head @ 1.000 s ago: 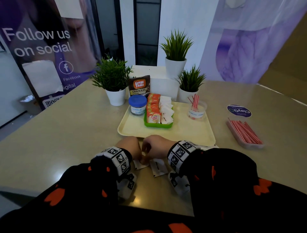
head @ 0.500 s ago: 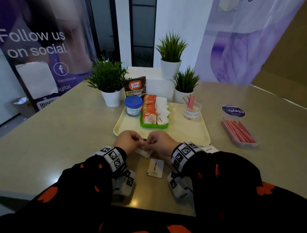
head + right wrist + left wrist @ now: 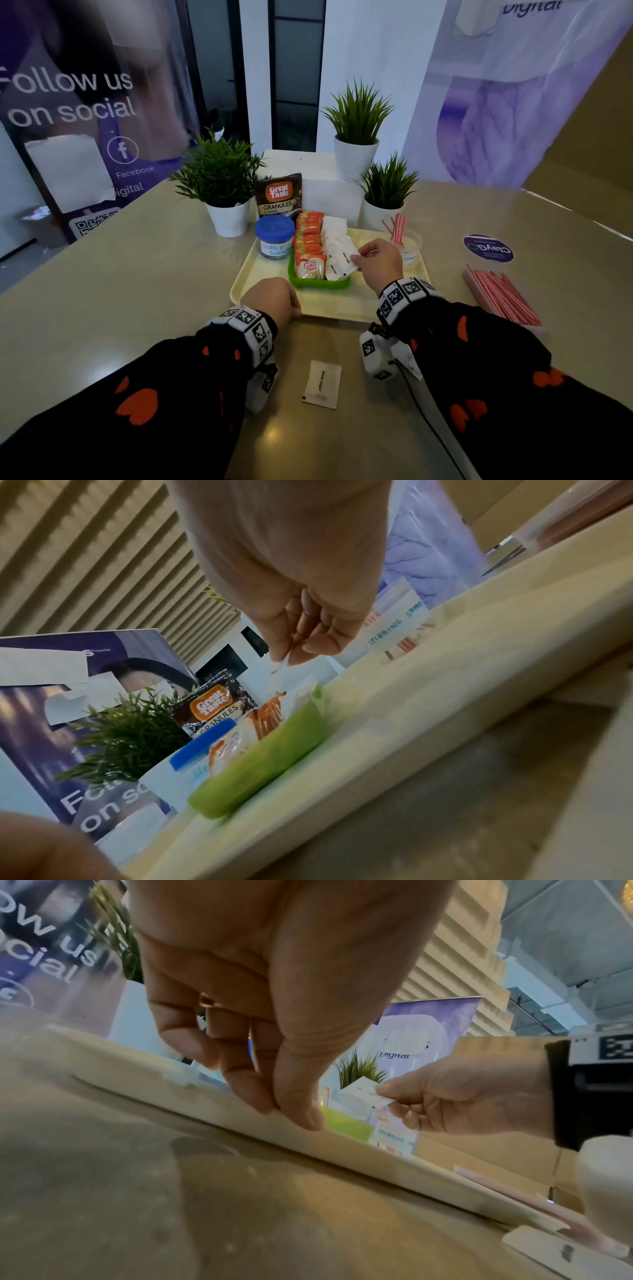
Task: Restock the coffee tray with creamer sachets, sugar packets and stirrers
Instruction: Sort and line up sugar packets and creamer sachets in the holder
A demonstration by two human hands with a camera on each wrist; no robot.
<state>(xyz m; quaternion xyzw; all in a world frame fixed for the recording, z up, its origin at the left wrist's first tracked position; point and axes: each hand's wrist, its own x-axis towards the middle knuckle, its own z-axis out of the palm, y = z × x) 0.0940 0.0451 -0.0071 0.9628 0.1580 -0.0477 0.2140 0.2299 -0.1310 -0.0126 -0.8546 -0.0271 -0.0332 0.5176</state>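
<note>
Purple banners and three potted plants back a pale, glossy surface (image 3: 102, 301) that carries a cream tray (image 3: 342, 306). On the tray a green bin (image 3: 318, 283) holds a row of orange Coffee-mate creamer sachets (image 3: 310, 265) on its left side and a row of white sugar packets (image 3: 334, 240) on its right; a blue-lidded jar (image 3: 275, 237) stands just left of the bin, and a clear cup of red-striped stirrers (image 3: 404, 240) stands to its right. The right hand (image 3: 378, 262) hovers over the bin's right side, its grip closed as a pinch, thumb and fingertips clamping one white sugar packet (image 3: 346, 260) above the sugar row. The left hand (image 3: 272, 299) sits at the tray's near edge with its fingers curled, thumb tip against fingertips touching the rim; no object shows in its grip. One more sugar packet (image 3: 322, 383) lies flat on the surface between the two forearms, near the person. A clear box of stirrers (image 3: 501, 298) lies on the surface to the right of the tray, apart from it, and a Great Taste granules pouch (image 3: 279, 195) stands behind the jar.
</note>
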